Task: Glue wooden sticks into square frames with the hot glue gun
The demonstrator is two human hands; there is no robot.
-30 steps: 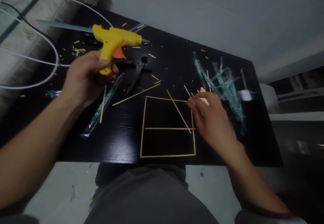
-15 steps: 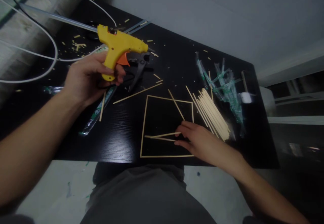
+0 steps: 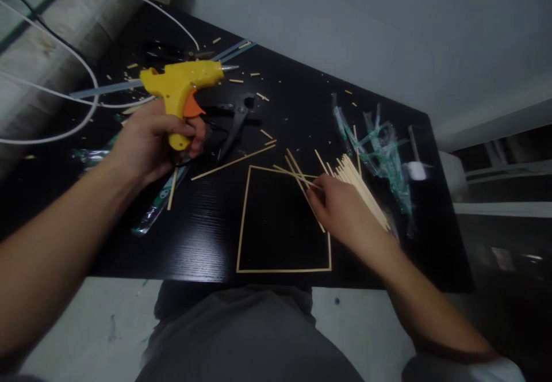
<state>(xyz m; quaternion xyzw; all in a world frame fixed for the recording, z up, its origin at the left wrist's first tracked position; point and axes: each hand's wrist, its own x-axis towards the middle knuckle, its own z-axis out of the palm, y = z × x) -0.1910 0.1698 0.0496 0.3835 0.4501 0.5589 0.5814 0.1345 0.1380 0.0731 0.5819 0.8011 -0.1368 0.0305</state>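
My left hand (image 3: 149, 140) grips a yellow hot glue gun (image 3: 181, 86) by its handle, held above the black table (image 3: 207, 226) with the nozzle pointing right. My right hand (image 3: 340, 209) pinches a thin wooden stick (image 3: 293, 174) at the upper right corner of a square stick frame (image 3: 244, 221) lying flat on the table. A second loose stick crosses that same corner. A pile of loose sticks (image 3: 362, 189) lies just right of my right hand.
Black cutting pliers (image 3: 235, 120) lie behind the frame. Green-printed plastic wrappers (image 3: 383, 152) are strewn at the right and another wrapper (image 3: 161, 201) at the left. White cables (image 3: 64, 91) loop at far left. A long loose stick (image 3: 233, 162) and wood scraps litter the table.
My right hand lifted the stick out of the frame's middle and carried it up to the frame's top right corner. My left hand tilted the glue gun back and to the left.
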